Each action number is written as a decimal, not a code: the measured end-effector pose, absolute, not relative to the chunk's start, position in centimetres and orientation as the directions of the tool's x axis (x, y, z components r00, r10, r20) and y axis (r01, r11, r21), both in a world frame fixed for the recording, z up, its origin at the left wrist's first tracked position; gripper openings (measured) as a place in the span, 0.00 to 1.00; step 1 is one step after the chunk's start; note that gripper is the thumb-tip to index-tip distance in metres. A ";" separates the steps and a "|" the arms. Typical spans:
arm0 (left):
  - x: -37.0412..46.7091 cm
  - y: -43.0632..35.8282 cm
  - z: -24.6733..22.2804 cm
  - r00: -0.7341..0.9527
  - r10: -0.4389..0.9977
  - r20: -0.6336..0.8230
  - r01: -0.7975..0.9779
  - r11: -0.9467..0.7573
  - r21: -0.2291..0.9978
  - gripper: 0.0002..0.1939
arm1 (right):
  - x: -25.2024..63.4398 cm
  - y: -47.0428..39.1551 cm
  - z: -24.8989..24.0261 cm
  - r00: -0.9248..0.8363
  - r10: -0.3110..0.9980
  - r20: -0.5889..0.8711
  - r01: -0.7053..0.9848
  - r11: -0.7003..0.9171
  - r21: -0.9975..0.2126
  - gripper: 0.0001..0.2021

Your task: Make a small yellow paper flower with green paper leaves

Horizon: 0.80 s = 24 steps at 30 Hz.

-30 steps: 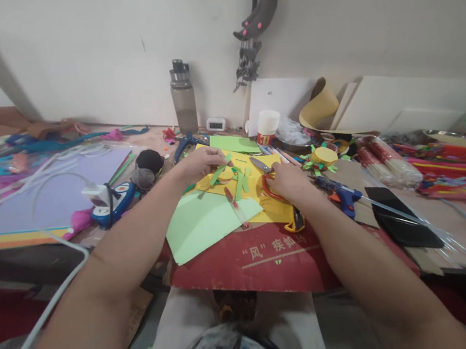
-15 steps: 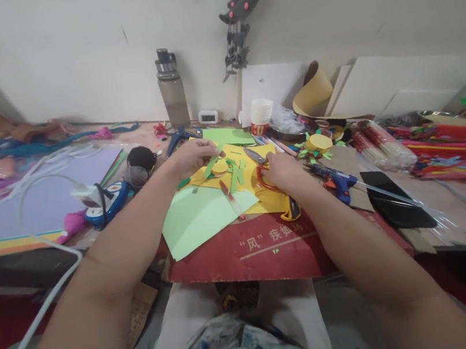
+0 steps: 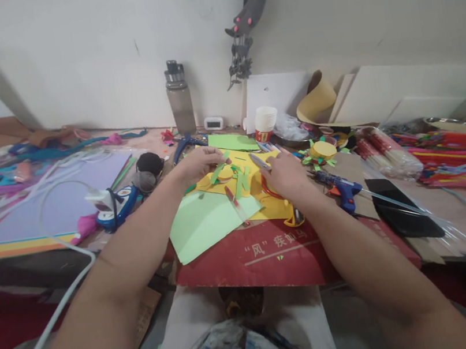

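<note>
Green paper strip (image 3: 216,173) hung over yellow paper (image 3: 273,208), held in our left hand (image 3: 202,164), pinched closed; our right hand (image 3: 284,175) curled around scissors (image 3: 260,162). Loose strips (image 3: 240,181) lay cut; one fringed disc (image 3: 323,150) looked finished, the yellow disc (image 3: 226,172) between our hands seemingly incomplete.

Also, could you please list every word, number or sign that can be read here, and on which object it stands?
"“风” 疾如马": on the red board; more may be hidden by the right forearm.
Red board, right edge: pale marks, too blurred.
Paper cups: pale sign on red, too small.
White display device: too small.
Brown cardboard: faint marks, too blurred.
</note>
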<state>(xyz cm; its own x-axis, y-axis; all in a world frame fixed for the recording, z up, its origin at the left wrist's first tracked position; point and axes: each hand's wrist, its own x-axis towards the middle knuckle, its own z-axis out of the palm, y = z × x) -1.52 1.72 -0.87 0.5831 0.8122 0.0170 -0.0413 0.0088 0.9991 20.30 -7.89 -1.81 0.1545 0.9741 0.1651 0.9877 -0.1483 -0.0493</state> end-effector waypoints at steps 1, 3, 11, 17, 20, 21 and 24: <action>-1.5 1.7 -0.8 0.591 0.807 0.008 -0.027 0.009 1.000 0.13 | 20.2 -7.9 -1.8 0.123 0.966 0.227 0.985 -0.090 -0.150 0.20; -1.4 1.6 -0.8 0.608 0.794 -0.004 0.005 0.001 1.000 0.13 | 19.8 -7.9 -2.0 0.075 0.946 0.315 0.920 0.056 -0.388 0.18; -0.7 0.8 -0.9 0.652 0.758 0.037 0.152 -0.178 0.972 0.09 | 16.7 -7.7 -3.6 0.027 0.940 0.341 0.491 0.284 -0.823 0.20; -0.8 0.2 -0.7 0.697 0.716 0.041 0.233 -0.280 0.931 0.10 | 16.7 -7.2 -3.8 0.068 0.938 0.340 0.383 0.290 -0.877 0.10; -0.8 0.3 -0.7 0.707 0.706 0.043 0.240 -0.298 0.924 0.10 | 16.7 -7.2 -3.8 0.069 0.941 0.330 0.361 0.285 -0.888 0.07; -0.8 0.3 -0.8 0.713 0.700 0.050 0.236 -0.306 0.922 0.10 | 16.7 -7.3 -3.8 0.075 0.940 0.333 0.360 0.286 -0.888 0.07; -0.8 0.5 -0.9 0.728 0.683 0.063 0.234 -0.333 0.913 0.10 | 16.5 -7.4 -3.8 0.085 0.938 0.336 0.368 0.283 -0.885 0.08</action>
